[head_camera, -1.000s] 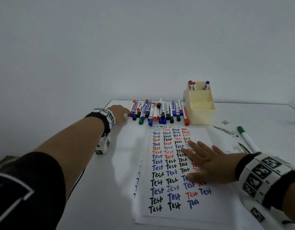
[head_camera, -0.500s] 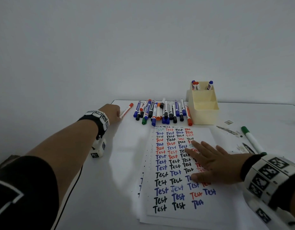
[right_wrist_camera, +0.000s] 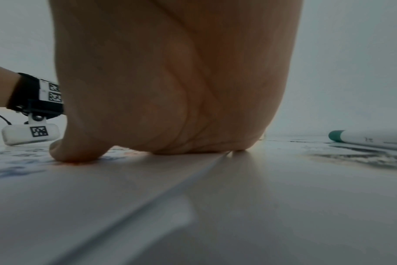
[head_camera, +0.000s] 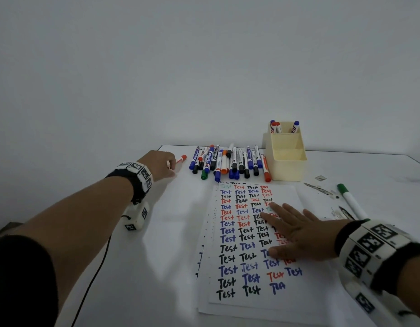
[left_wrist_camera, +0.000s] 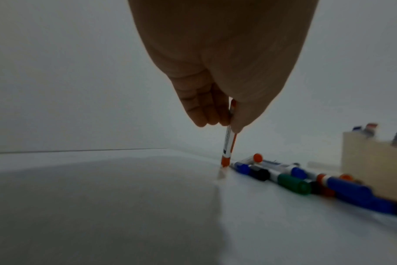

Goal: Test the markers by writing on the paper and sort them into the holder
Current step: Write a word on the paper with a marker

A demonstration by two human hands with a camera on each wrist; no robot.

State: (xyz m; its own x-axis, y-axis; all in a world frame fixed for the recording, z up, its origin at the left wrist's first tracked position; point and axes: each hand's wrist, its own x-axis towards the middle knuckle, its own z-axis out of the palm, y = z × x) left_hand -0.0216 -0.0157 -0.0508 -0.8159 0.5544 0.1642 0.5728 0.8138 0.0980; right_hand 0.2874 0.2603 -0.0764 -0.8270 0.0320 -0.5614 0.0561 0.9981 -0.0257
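My left hand (head_camera: pixel 160 165) pinches a red-capped marker (head_camera: pixel 180 159) at the far left of the table; in the left wrist view the red marker (left_wrist_camera: pixel 228 143) hangs from my fingers (left_wrist_camera: pixel 206 111) with its cap end touching the table. A row of several markers (head_camera: pixel 227 164) lies just right of it. The cream holder (head_camera: pixel 286 154) stands at the back with three markers in its rear compartment. My right hand (head_camera: pixel 296 230) lies flat, fingers spread, on the paper (head_camera: pixel 242 244) covered in "Test" words.
A green-capped marker (head_camera: pixel 350 200) lies alone on the table right of the paper, also seen as the green marker (right_wrist_camera: pixel 365 138). Ink smudges (head_camera: pixel 318 188) mark the table near it. A black cable (head_camera: pixel 93 274) runs along the left side. A wall stands behind the table.
My left hand has taken the red marker from the left end of the row and drawn it leftward, away from the others. The right hand has stayed flat on the paper.
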